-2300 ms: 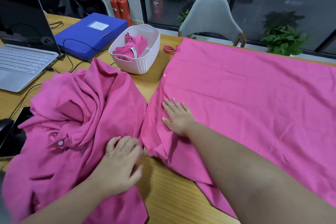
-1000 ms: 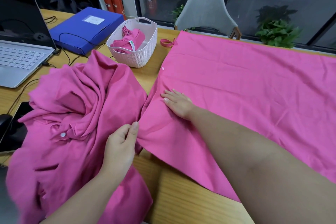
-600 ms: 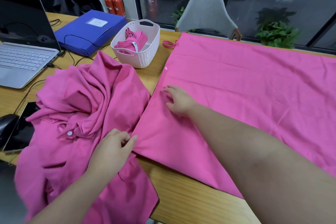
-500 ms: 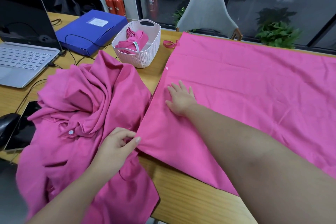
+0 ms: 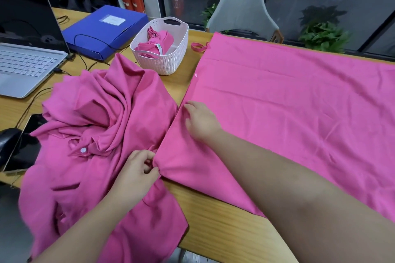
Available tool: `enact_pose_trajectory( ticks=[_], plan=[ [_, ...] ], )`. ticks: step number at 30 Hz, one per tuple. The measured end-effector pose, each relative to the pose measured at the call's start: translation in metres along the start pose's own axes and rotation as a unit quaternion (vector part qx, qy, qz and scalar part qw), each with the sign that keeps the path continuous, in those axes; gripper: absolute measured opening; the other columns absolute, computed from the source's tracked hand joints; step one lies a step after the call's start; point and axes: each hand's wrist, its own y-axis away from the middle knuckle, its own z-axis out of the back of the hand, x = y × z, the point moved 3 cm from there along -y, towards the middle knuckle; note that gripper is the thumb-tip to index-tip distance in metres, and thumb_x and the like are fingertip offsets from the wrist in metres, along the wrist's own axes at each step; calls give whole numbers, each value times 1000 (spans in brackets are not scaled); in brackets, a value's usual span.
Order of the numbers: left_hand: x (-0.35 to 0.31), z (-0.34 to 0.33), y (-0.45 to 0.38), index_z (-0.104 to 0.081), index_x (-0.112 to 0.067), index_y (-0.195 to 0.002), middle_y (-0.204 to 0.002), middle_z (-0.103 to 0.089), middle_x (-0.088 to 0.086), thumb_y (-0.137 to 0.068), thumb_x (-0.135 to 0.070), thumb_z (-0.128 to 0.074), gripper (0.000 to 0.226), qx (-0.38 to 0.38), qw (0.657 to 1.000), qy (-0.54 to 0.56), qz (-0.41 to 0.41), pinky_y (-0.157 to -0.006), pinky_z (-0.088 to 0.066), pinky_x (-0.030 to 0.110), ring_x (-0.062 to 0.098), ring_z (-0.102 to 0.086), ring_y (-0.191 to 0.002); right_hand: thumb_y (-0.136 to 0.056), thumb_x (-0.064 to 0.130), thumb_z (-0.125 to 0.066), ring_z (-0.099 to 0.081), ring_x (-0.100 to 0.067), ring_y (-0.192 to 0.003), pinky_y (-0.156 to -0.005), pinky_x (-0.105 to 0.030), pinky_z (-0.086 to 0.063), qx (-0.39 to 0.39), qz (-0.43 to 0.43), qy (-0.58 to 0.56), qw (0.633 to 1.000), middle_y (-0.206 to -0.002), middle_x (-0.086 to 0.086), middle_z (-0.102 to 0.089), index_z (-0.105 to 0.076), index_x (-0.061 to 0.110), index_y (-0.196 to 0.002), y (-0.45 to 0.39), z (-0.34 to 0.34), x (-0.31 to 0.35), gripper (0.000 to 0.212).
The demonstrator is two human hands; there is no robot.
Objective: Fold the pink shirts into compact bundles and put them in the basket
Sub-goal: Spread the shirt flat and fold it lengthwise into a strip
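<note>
A large pink shirt [image 5: 288,109] lies spread flat over the right half of the wooden table. My left hand [image 5: 136,174] pinches its near left corner, bunching the cloth. My right hand [image 5: 201,119] rests on the shirt's left edge, fingers bent against the cloth. A second pink shirt [image 5: 102,134] lies crumpled in a heap at the left, buttons showing. The white woven basket [image 5: 171,62] stands behind the heap and holds a folded pink bundle [image 5: 156,44].
A laptop [image 5: 27,57] and a blue file box [image 5: 104,30] sit at the far left, with cables running between them. A phone [image 5: 25,141] and a mouse [image 5: 8,139] lie at the left edge. A grey chair [image 5: 241,10] stands behind the table.
My left hand closed on the flat shirt's near left corner and pulled it taut. My right hand slid a little along the left edge, its fingers bending from flat.
</note>
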Motion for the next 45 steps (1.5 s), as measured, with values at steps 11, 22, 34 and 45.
enact_pose_trajectory(
  ticks=[11, 22, 34, 45],
  plan=[
    [-8, -5, -2, -59, -11, -72, -56, -60, -5, -75, 21, -49, 33, -7, 998, 68, 17, -51, -42, 13, 2, -49, -48, -101, 45, -22, 9, -16, -147, -116, -43, 11, 135, -24, 12, 991, -160, 3, 0, -6, 24, -153, 35, -28, 1, 58],
    [-3, 12, -4, -43, -12, -53, -63, -46, 5, -91, -21, -60, 43, -26, 987, -161, -14, -66, -27, 31, 18, -43, -70, -99, 50, -28, 13, -15, -146, -115, -44, 11, 155, -20, 62, 986, -160, 5, 6, -3, 27, -152, 36, -29, 2, 63],
    [-24, -7, -22, -36, -6, -113, -104, -62, 14, -93, -9, -38, 21, 23, 916, -400, 22, -64, -39, 38, 33, -63, -96, -100, 33, -37, -6, -17, -147, -117, -45, -2, 90, 7, 23, 996, -158, 0, -17, -26, 21, -149, 84, -20, 9, 52],
    [-68, -119, -27, -59, -12, -126, -133, -56, 11, -84, -40, -40, 54, 104, 900, -354, -233, -93, -46, 53, 32, -55, -121, -96, 36, -18, -5, -17, -147, -120, -41, -4, -64, -192, 6, 979, -159, 0, -16, -23, 17, -150, 152, 4, -54, 57]
  ],
)
